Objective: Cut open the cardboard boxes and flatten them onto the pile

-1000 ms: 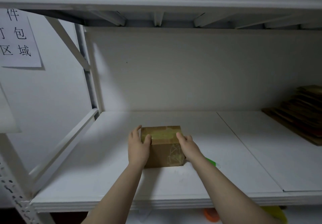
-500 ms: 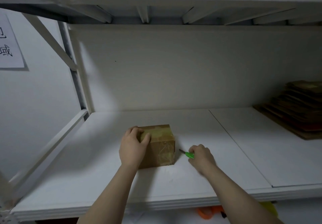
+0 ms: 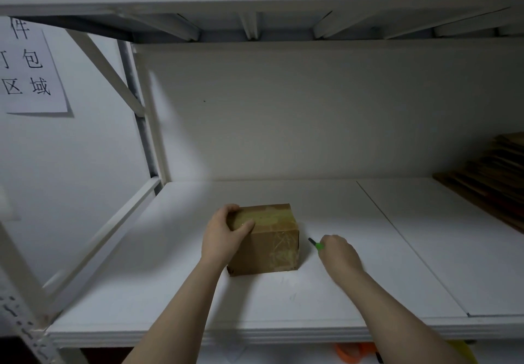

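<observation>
At the centre of the frame, a taped cardboard box [image 3: 266, 239] sat on the white shelf [image 3: 170, 292]. The left hand [image 3: 224, 236] gripped its upper left corner. Just right of it, the right hand [image 3: 338, 256] clutched a green cutter [image 3: 316, 244]. A cardboard pile [image 3: 493, 182] lay at the right edge.

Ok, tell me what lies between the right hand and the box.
In the head view: the tip of the green cutter, sticking out of the right hand toward the box without touching it, then a bare strip of white shelf.
</observation>
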